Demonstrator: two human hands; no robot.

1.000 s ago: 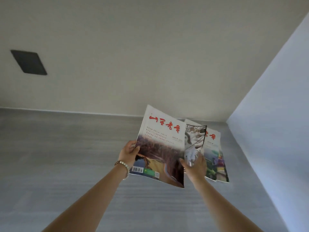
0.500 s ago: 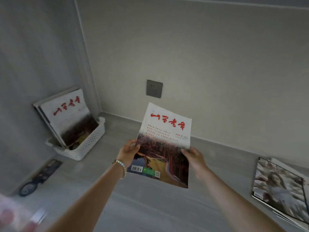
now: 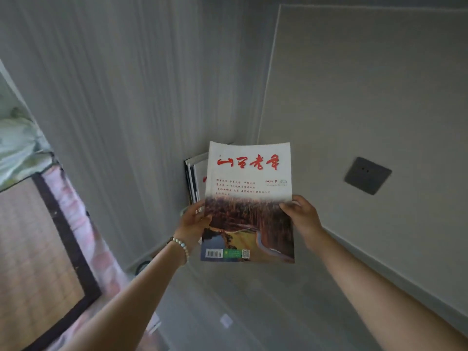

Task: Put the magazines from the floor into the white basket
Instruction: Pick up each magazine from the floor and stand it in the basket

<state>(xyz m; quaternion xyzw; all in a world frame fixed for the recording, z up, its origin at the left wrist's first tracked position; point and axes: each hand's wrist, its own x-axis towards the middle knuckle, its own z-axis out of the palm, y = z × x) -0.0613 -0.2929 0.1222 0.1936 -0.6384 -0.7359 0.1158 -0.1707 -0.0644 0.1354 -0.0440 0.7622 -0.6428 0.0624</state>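
Magazine (image 3: 249,198) | red title, "2025 9" | both hands (image 3: 193,224) gripping

Dim, flat, greyish light fills the room, with only soft shadows. The magazine (image 3: 249,198) cover is fairly sharp; the near left edge is smeared by blur, and wall lines bend toward the edges.

Head view looks down, close, toward a perhaps blurred room corner.

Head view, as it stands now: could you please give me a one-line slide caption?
Both hands, left and right, hold a magazine upright before magazines standing in the corner.
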